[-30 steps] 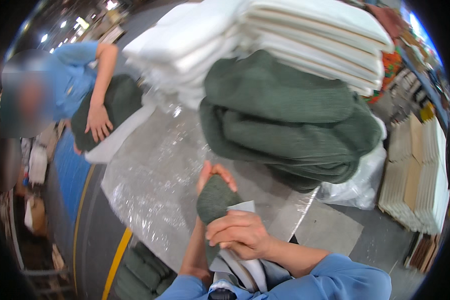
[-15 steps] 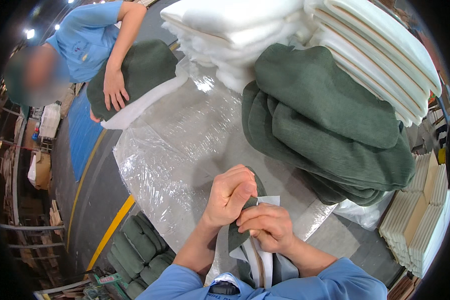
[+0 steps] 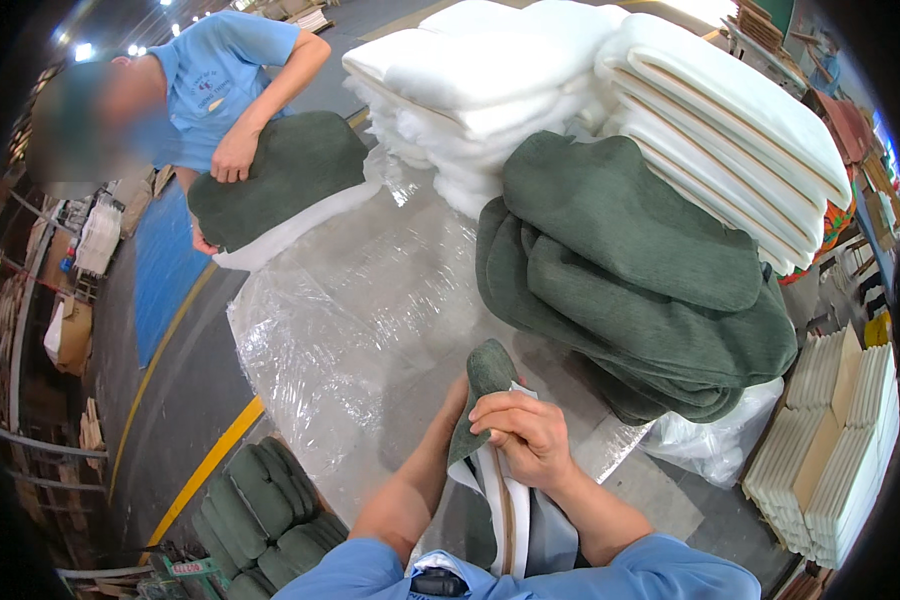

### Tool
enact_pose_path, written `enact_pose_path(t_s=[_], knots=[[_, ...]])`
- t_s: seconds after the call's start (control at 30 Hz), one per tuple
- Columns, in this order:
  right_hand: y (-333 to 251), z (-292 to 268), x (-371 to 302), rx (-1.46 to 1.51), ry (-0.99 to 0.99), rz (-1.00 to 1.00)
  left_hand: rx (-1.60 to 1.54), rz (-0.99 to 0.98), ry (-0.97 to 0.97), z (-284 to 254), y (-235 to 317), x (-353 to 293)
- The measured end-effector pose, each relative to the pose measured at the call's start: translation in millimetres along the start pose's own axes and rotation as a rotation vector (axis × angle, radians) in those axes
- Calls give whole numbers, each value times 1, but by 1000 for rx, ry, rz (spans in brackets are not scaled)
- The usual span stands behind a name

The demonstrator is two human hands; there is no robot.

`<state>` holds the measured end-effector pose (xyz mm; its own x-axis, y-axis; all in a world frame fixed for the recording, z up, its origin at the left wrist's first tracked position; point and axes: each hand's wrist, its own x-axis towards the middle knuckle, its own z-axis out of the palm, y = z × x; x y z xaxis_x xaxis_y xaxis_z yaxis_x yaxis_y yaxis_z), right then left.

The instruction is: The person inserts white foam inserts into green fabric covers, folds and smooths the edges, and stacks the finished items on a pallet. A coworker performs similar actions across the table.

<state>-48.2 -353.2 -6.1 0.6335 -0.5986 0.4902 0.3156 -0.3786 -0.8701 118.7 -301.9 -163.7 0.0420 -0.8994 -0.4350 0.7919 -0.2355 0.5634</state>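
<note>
Close to my body stands a green fabric cushion cover (image 3: 490, 368), with white padding and a brown-edged foam insert (image 3: 508, 500) inside its open side. My right hand (image 3: 525, 432) pinches the cover's edge near its upper end, fingers curled over the fabric. Behind the cover's left side is my left hand (image 3: 456, 394); its fingers are hidden by the fabric, so their grip does not show. A second person's hands lie on another green cover (image 3: 285, 180) with white padding showing along its edge, at the far left of the table.
Right of centre lies a pile of green covers (image 3: 630, 250). White padding stacks (image 3: 480, 60) and folded foam inserts (image 3: 720, 120) stand behind it. Clear plastic film (image 3: 320, 350) spreads over the table (image 3: 410, 270). Finished-looking green cushions (image 3: 270, 490) sit at lower left, cream panels (image 3: 820, 440) at right.
My left hand has gone from a fist atop the cover to behind it, baring the cover's rounded end. My right hand still grips the edge. The other person's upper hand has shifted up the cover.
</note>
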Motion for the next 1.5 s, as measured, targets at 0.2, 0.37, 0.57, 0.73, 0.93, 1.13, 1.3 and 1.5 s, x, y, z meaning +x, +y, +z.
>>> enact_pose_path(t_s=[0.2, 0.37, 0.57, 0.73, 0.93, 1.13, 1.3, 1.5], knots=[[5, 2, -3, -11, 31, 10, -115, -6, -149, 9, -16, 13], [-5, 10, -8, 9, 2, -14, -115, 155, -275, 23, 22, 16], [19, 1, -6, 6, 59, 75, 629, 586, -154, 83, 76, -14], [21, 7, 1, -26, 43, 143, 621, 542, -50, 83, 78, -24], [34, -13, 7, 18, 35, 66, 579, 455, 31, 96, 78, -26], [44, -58, 43, 309, 218, 43, 532, 394, 53, 115, 74, -38], [55, -52, 113, 378, -6, 246, 540, 423, 0, 121, 73, -43], [75, -25, 118, 348, -47, 430, 542, 367, 72, 133, 68, -45]])
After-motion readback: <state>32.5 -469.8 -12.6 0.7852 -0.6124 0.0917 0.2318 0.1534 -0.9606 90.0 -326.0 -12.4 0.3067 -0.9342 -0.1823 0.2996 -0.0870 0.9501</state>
